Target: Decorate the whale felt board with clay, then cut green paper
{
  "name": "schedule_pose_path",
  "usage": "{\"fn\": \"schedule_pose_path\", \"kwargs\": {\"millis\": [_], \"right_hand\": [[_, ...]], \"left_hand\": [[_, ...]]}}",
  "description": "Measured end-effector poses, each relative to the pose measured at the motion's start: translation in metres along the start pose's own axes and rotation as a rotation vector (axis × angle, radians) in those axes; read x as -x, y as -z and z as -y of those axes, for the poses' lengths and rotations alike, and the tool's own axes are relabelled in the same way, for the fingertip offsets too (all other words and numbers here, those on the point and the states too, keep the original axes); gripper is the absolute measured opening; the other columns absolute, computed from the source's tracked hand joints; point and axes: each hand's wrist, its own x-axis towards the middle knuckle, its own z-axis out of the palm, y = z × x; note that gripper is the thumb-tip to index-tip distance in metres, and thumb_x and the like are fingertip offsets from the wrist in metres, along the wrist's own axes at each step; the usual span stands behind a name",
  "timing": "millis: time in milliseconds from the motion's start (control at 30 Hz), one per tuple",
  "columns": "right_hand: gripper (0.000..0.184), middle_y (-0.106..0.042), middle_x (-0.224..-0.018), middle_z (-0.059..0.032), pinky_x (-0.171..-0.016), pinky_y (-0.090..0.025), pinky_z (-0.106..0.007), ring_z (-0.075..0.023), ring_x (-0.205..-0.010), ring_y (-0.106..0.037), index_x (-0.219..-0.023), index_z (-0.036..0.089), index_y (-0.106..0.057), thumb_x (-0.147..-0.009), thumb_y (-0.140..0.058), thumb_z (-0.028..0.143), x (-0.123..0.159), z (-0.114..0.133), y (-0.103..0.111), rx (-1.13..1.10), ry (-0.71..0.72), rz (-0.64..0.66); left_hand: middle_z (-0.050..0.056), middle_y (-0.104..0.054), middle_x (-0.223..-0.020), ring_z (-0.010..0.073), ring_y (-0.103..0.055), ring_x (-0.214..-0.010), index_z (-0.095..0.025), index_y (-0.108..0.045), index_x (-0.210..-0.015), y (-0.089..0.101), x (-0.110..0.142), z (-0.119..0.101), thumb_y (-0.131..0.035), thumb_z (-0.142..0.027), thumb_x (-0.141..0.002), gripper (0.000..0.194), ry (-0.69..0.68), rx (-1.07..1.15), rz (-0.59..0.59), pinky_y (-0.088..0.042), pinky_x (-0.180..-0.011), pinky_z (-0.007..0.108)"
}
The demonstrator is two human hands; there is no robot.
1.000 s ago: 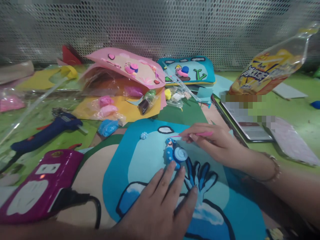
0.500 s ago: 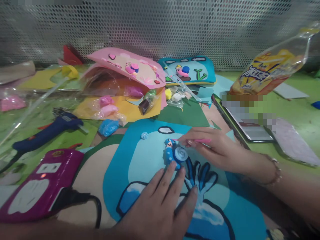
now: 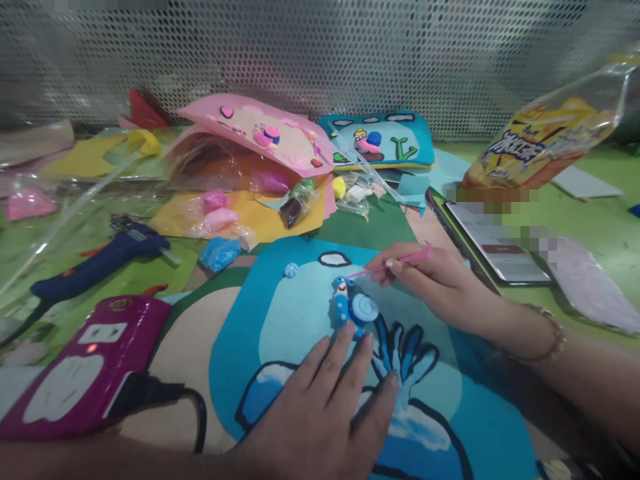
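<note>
A blue clay snail with white dots and a pale spiral shell lies on a blue paper picture. My right hand pinches a thin pink modelling tool; its tip is at the top of the snail's head. My left hand lies spread on the picture, its fingertips touching the snail's lower end. Right of the snail is a blue clay plant outlined in black. A small pale blue clay blob and an outlined white cloud sit near the picture's top.
At left are a dark blue glue gun and a magenta power strip with a black plug. Bagged clay lies behind the picture, before a pink snail card. A phone and a snack bag are at right.
My right hand has lifted slightly and tilted the pink tool more steeply, its tip still by the snail's head. My left hand stays put on the picture.
</note>
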Motion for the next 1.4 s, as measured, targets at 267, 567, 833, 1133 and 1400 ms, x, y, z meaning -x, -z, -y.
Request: {"fn": "schedule_pose_path", "kwargs": {"millis": [267,567,833,1133,1400], "right_hand": [[0.026,-0.068,-0.084,-0.0052,-0.068,-0.052,-0.024,-0.0131,-0.075,-0.063,-0.092,0.017,-0.066,-0.094,-0.039,0.020,0.000,-0.001,-0.001,0.050,0.042,0.002],[0.026,-0.069,-0.088,-0.0050,-0.069,-0.051,-0.024,-0.0130,-0.077,-0.064,-0.094,0.019,-0.065,-0.094,-0.039,0.019,0.000,0.000,-0.001,0.055,0.047,0.012],[0.027,-0.069,-0.093,-0.0066,-0.073,-0.052,-0.026,-0.0144,-0.083,-0.064,-0.100,0.018,-0.065,-0.095,-0.038,0.018,0.002,0.000,0.000,0.082,0.066,0.067],[0.027,-0.069,-0.089,-0.0059,-0.069,-0.052,-0.025,-0.0131,-0.077,-0.064,-0.096,0.018,-0.066,-0.095,-0.039,0.018,0.002,0.001,0.001,0.048,0.049,0.038],[0.027,-0.069,-0.089,-0.0065,-0.070,-0.053,-0.024,-0.0131,-0.078,-0.065,-0.096,0.018,-0.065,-0.095,-0.038,0.019,0.002,0.001,0.000,0.023,0.033,0.026]], "left_hand": [[0.013,-0.030,-0.151,0.0428,-0.017,-0.139,-0.031,-0.032,-0.144,0.008,-0.002,-0.001,-0.053,-0.042,-0.088,0.061,0.085,-0.073,-0.061,-0.030,-0.104,0.060],[0.020,-0.012,-0.155,0.0452,-0.014,-0.138,-0.016,-0.014,-0.151,0.004,-0.010,0.026,-0.041,-0.066,-0.082,0.089,0.030,0.115,0.043,-0.026,-0.105,0.059],[0.023,-0.009,-0.155,0.0441,-0.017,-0.138,-0.013,-0.010,-0.151,0.001,-0.008,0.023,-0.042,-0.064,-0.084,0.090,0.018,0.134,0.001,-0.030,-0.105,0.056],[0.021,-0.008,-0.155,0.0439,-0.017,-0.138,-0.015,-0.010,-0.151,0.005,-0.008,0.025,-0.042,-0.064,-0.084,0.089,0.003,0.148,0.042,-0.031,-0.104,0.055],[0.025,-0.006,-0.154,0.0458,-0.019,-0.137,-0.012,-0.010,-0.151,0.002,-0.008,0.024,-0.043,-0.061,-0.085,0.088,-0.004,0.124,-0.005,-0.031,-0.103,0.057]]}}
